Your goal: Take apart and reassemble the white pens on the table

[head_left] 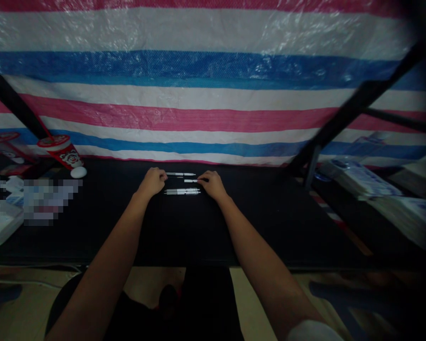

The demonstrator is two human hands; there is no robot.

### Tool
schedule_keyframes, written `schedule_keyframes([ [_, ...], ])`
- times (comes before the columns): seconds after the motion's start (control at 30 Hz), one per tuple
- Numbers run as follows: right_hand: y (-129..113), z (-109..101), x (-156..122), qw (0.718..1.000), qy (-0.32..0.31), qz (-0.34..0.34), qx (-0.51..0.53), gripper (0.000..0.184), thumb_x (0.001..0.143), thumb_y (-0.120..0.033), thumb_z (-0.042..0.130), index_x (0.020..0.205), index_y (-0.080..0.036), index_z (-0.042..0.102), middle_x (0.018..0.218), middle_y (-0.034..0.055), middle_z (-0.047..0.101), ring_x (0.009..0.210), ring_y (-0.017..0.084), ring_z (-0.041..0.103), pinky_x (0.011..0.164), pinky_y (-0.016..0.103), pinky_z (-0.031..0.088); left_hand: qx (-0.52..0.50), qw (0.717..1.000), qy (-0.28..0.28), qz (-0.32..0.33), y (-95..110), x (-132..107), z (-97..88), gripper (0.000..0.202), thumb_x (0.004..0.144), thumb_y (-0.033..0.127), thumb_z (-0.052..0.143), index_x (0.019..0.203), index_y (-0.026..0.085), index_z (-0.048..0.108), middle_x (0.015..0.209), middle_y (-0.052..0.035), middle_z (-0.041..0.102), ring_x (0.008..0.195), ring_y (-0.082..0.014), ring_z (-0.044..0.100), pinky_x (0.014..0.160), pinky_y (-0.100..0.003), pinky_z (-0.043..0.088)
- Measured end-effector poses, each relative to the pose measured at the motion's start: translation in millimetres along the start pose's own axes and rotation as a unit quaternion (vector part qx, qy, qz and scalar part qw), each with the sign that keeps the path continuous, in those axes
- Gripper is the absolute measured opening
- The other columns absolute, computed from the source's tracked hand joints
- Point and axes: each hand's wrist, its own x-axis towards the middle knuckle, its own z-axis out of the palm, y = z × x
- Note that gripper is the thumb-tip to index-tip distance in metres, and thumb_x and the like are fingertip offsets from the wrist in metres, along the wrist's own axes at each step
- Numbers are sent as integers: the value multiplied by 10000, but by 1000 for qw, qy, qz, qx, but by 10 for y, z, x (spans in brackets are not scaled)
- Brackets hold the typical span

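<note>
My right hand [213, 184] pinches the right end of a short white pen piece [190, 181] just over the black table. To its left, my left hand [154, 183] is closed, fingertips pressed together; what they hold, if anything, is hidden. Those fingertips come right up to the left end of a white and grey pen [181, 174] lying at the back, and I cannot tell whether they touch it. Nearer to me, white pens with grey grips [182, 192] lie side by side, pointing left to right between the two hands.
A red cup with a straw [66, 152] and a white egg-shaped object [78, 172] stand at the left. Stacked packets [362, 177] lie on the right. Black metal bars [326, 128] flank the table [184, 232], and a striped plastic sheet [206, 118] hangs behind.
</note>
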Motion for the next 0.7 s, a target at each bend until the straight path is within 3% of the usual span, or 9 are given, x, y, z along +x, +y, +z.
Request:
schedule_keyframes([
  [0.37,-71,-10,-5,1000,-10,-5,-9,81,857,-203,706,870,-240,777,961,49,712,898,209,580,863,368,412,-49,998,-35,19,146,-21,45,167,864,167,595,816,172,755,883,-94,680,885,-236,628,885,-371,498],
  [0.53,-197,5,-4,999,-12,-29,-2,110,897,-208,664,892,-237,770,960,50,702,922,214,580,866,369,413,-42,997,-47,51,258,-1,75,180,897,174,580,949,176,752,941,-91,701,954,-239,618,930,-385,489],
  [0.7,-202,-6,9,999,7,-27,31,136,900,-175,642,890,-236,763,951,47,685,914,204,612,872,359,443,-44,998,-46,30,285,11,105,241,904,159,582,1097,176,724,971,-100,691,927,-224,636,920,-359,496],
])
